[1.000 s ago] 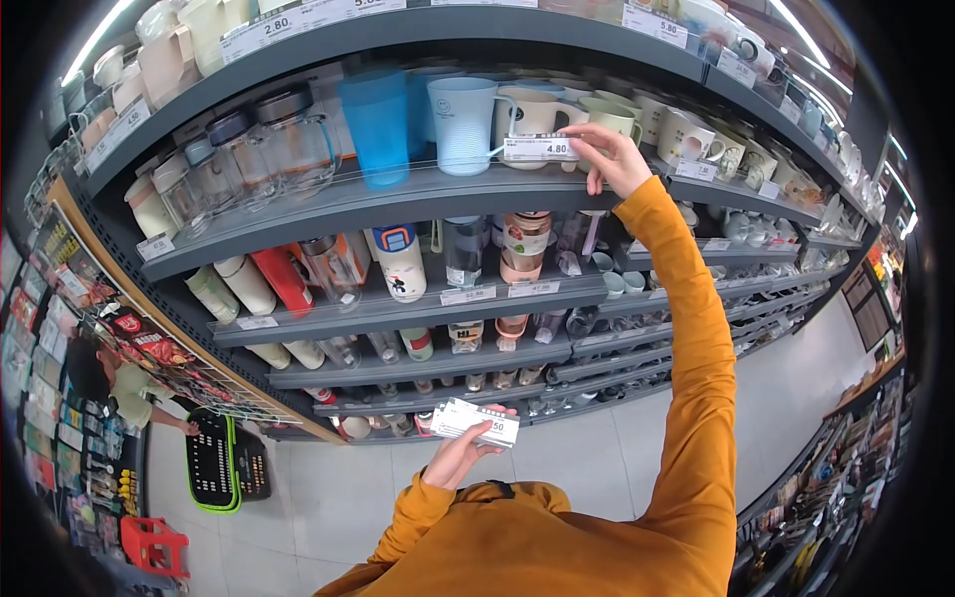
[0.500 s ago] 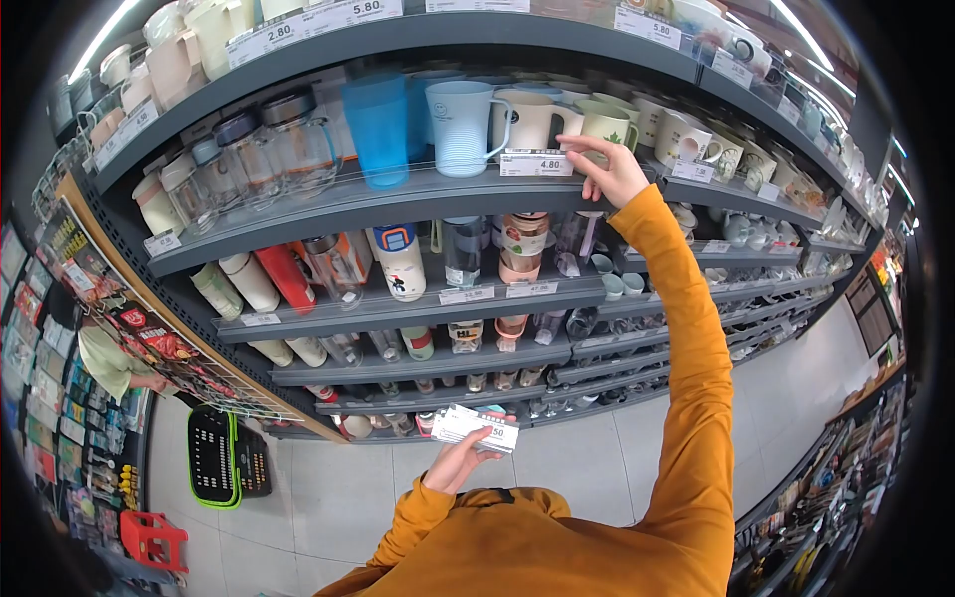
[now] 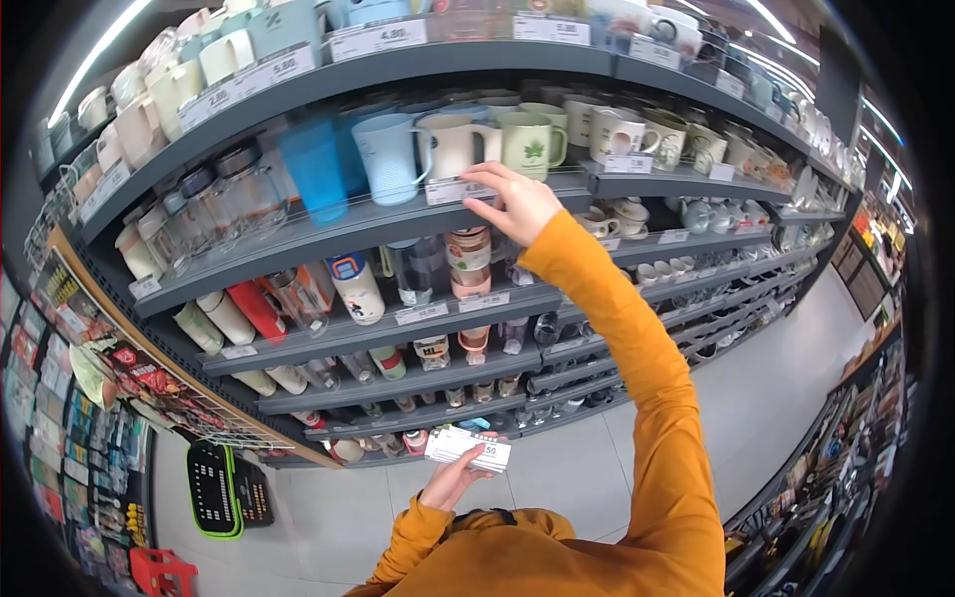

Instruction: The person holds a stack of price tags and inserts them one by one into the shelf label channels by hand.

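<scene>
My left hand (image 3: 457, 480) is closed around a stack of white price tags (image 3: 476, 451), low in front of my body. The top tag shows "50" in print. Raised to the shelf, my right hand (image 3: 517, 204) has its thumb and fingers apart at the right end of a white price tag (image 3: 446, 190) on the shelf edge. The fingers cover part of that tag; whether they grip it is unclear. Behind the tag stand a cream mug (image 3: 458, 145), a light blue mug (image 3: 389, 159) and a green mug with a leaf print (image 3: 532, 149).
Blue tumblers (image 3: 316, 177) and glass jars (image 3: 244, 189) stand left along the shelf (image 3: 368, 227). Lower shelves hold bottles and cups. A black basket with a green rim (image 3: 214, 493) and a red stool (image 3: 162, 572) are on the floor. Another person's sleeve (image 3: 90, 376) shows at left.
The view has shifted, so the shelf appears tilted and farther left. My right hand stays at the same tag, its thumb now lower and farther from the fingers. The left hand keeps the tag stack.
</scene>
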